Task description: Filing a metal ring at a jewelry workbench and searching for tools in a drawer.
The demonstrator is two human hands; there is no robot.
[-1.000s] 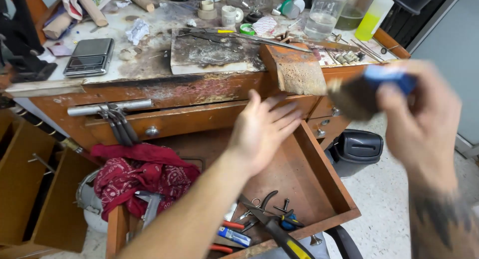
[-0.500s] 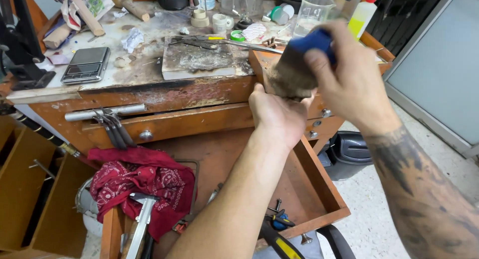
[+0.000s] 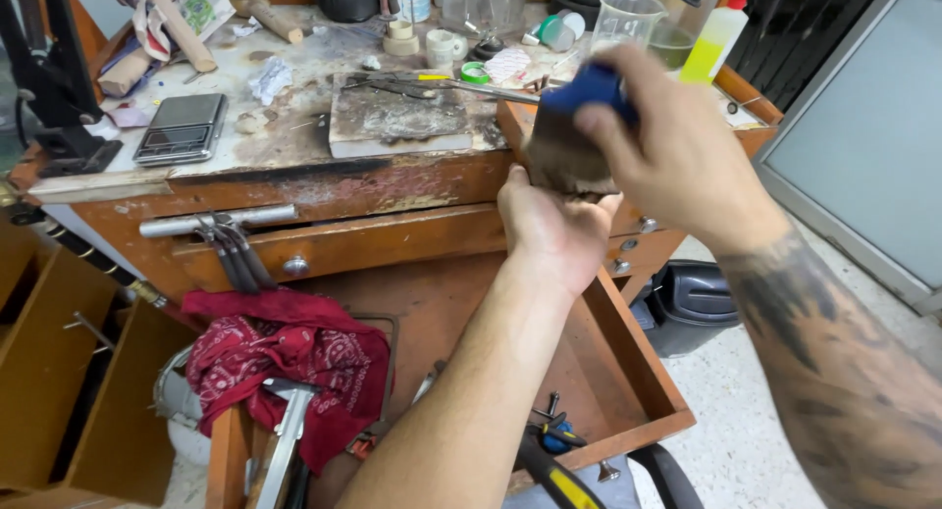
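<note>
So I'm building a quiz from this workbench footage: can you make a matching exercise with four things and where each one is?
Things:
1. blue-handled brush
2. red patterned cloth
3. dark flat digital scale
4. yellow-green squeeze bottle

Places:
A. bench top, far left
B. bench top, far right corner
C. in the right hand, over the left hand
D. draped below the bench, left of the open wooden drawer

Pairs: 1-C, 2-D, 3-A, 4-B

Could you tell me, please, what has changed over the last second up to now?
The right hand brought the blue-handled brush leftward, bristles onto the left hand, which moved from open in mid-air over the drawer up to the bench edge. The red cloth and open drawer stayed put.
</note>
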